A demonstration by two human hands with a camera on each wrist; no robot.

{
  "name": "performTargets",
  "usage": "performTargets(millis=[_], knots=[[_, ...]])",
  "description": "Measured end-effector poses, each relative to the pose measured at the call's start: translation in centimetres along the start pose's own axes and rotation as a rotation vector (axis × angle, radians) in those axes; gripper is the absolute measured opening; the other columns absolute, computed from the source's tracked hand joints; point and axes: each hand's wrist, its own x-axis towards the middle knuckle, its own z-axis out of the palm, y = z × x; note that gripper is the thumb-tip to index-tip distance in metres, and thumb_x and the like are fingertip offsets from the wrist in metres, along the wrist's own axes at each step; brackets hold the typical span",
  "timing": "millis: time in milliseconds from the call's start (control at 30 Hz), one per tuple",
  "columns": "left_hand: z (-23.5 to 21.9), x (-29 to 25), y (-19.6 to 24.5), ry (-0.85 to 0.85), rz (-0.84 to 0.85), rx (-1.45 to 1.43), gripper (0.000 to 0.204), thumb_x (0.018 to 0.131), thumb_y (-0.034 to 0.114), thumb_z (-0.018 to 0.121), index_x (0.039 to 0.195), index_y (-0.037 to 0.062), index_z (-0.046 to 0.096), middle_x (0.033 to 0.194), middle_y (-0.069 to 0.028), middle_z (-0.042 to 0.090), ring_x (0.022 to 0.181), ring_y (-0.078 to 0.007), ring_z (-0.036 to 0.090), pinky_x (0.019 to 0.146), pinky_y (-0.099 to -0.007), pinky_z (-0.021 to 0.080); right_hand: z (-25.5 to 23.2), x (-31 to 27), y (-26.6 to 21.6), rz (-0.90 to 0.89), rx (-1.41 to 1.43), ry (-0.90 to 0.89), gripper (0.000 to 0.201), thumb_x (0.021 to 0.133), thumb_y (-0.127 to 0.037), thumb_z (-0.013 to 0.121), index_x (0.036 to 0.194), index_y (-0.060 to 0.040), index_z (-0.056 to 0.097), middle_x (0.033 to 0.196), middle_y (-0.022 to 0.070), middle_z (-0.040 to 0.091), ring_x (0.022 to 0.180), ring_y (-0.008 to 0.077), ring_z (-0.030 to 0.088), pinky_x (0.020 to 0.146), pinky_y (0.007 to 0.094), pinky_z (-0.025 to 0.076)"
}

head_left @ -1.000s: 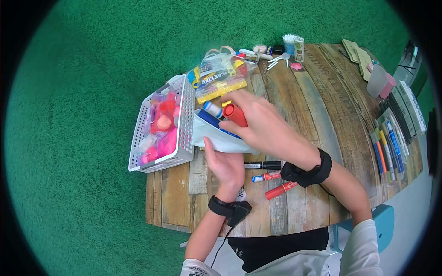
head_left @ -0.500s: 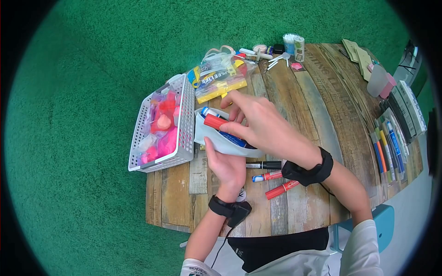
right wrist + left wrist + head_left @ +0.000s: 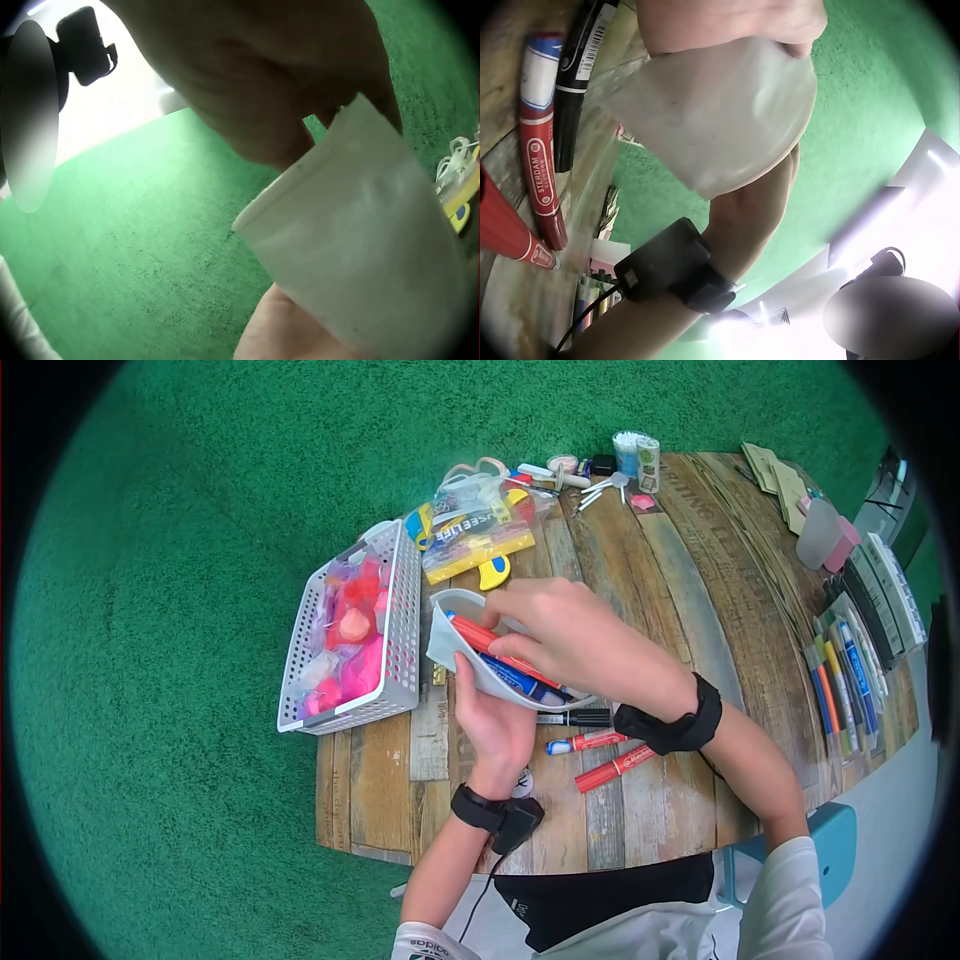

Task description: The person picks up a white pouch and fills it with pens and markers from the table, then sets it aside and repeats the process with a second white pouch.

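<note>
The left hand [image 3: 490, 722] grips the white pouch [image 3: 452, 645] from below, while the right hand [image 3: 570, 638] pinches the red marker [image 3: 495, 648], lying diagonally from upper left to lower right inside it.

The right hand [image 3: 570, 640] covers the far end of the long red marker [image 3: 500, 650] inside the soft white pouch [image 3: 450, 645]. The lettering on the yellow-edged clear plastic packet [image 3: 470, 535] is too small to read.
</note>
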Motion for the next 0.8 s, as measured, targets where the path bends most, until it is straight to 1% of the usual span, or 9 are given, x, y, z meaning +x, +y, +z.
performTargets(millis=[200, 333, 433, 500, 533, 633, 700, 767, 800], knots=[[-0.3, 0.2, -0.1, -0.126, -0.037, 0.001, 0.053, 0.098, 0.041, 0.047, 0.140, 0.0105, 0.038, 0.136, -0.0072, 0.048, 0.131, -0.0229, 0.042, 0.110, -0.0439, 0.030, 0.4, 0.1, 1.0, 0.033, -0.021, 0.041, 0.015, 0.076, -0.007, 0.068, 0.088, 0.0014, 0.064, 0.079, 0.0216, 0.066, 0.079, 0.0385, 0.065, 0.068, 0.0451, 0.051], [-0.8, 0.2, -0.1, -0.097, -0.045, 0.014, 0.053, 0.097, 0.038, 0.049, 0.140, 0.0103, 0.038, 0.135, -0.0067, 0.049, 0.129, -0.0229, 0.044, 0.110, -0.0442, 0.031, -0.1, 0.1, 1.0, 0.007, 0.059, 0.071, 0.017, 0.077, -0.007, 0.069, 0.091, 0.0001, 0.063, 0.076, 0.0197, 0.063, 0.072, 0.0382, 0.062, 0.065, 0.0433, 0.049], [-1.3, 0.6, 0.0, -0.051, -0.082, -0.026, 0.051, 0.097, 0.038, 0.048, 0.140, 0.0116, 0.039, 0.132, -0.0063, 0.051, 0.124, -0.0227, 0.049, 0.106, -0.0432, 0.038, -0.4, 0.2, 0.4, -0.016, 0.042, 0.115, 0.016, 0.077, -0.007, 0.069, 0.090, 0.0002, 0.062, 0.074, 0.0199, 0.061, 0.068, 0.0378, 0.061, 0.061, 0.0426, 0.047], [-1.8, 1.0, -0.1, -0.114, -0.070, -0.164, 0.042, 0.100, 0.034, 0.042, 0.134, 0.0097, 0.044, 0.124, -0.0078, 0.056, 0.115, -0.0254, 0.055, 0.096, -0.0443, 0.046, -0.5, 0.2, -0.4, -0.037, 0.052, 0.148, 0.018, 0.079, -0.008, 0.069, 0.094, -0.0001, 0.062, 0.072, 0.0182, 0.061, 0.065, 0.0358, 0.061, 0.060, 0.0414, 0.047], [-1.4, 0.9, 0.0, -0.044, -0.077, -0.220, 0.037, 0.101, 0.032, 0.040, 0.129, 0.0098, 0.049, 0.115, -0.0079, 0.060, 0.105, -0.0265, 0.060, 0.091, -0.0444, 0.049, -0.7, 0.3, -0.7, -0.036, 0.051, 0.144, 0.018, 0.079, -0.008, 0.069, 0.094, -0.0001, 0.062, 0.072, 0.0182, 0.061, 0.065, 0.0358, 0.061, 0.060, 0.0414, 0.047], [-3.3, 1.1, -0.3, -0.187, -0.158, -0.251, 0.036, 0.100, 0.032, 0.041, 0.123, 0.0082, 0.053, 0.110, -0.0093, 0.062, 0.100, -0.0271, 0.061, 0.090, -0.0443, 0.049, -1.6, -0.1, -1.1, 0.041, 0.029, 0.140, 0.018, 0.083, -0.009, 0.066, 0.098, -0.0006, 0.061, 0.072, 0.0171, 0.061, 0.067, 0.0333, 0.062, 0.061, 0.0399, 0.047], [-3.7, 1.9, -0.6, -0.072, -0.185, -0.270, 0.034, 0.099, 0.032, 0.043, 0.120, 0.0071, 0.055, 0.105, -0.0105, 0.063, 0.096, -0.0277, 0.062, 0.089, -0.0448, 0.050, -2.9, -0.2, -0.4, -0.074, -0.117, 0.286, 0.018, 0.086, -0.009, 0.064, 0.101, -0.0005, 0.060, 0.072, 0.0164, 0.061, 0.068, 0.0318, 0.062, 0.061, 0.0397, 0.047], [-3.8, 2.3, -0.4, 0.010, -0.129, -0.264, 0.034, 0.096, 0.031, 0.049, 0.115, 0.0033, 0.056, 0.102, -0.0119, 0.062, 0.092, -0.0256, 0.060, 0.091, -0.0399, 0.048, -4.9, -1.6, -0.5, -0.123, -0.215, 0.154, 0.019, 0.084, -0.009, 0.064, 0.099, 0.0012, 0.059, 0.074, 0.0165, 0.060, 0.072, 0.0327, 0.062, 0.067, 0.0398, 0.048], [-4.0, 2.4, -0.3, 0.043, -0.108, -0.271, 0.034, 0.096, 0.029, 0.050, 0.113, 0.0005, 0.056, 0.100, -0.0128, 0.062, 0.091, -0.0264, 0.060, 0.091, -0.0411, 0.048, -5.8, -2.8, -0.2, -0.074, -0.223, -0.062, 0.024, 0.082, -0.008, 0.064, 0.103, 0.0013, 0.059, 0.080, 0.0171, 0.061, 0.077, 0.0330, 0.062, 0.070, 0.0400, 0.049]])
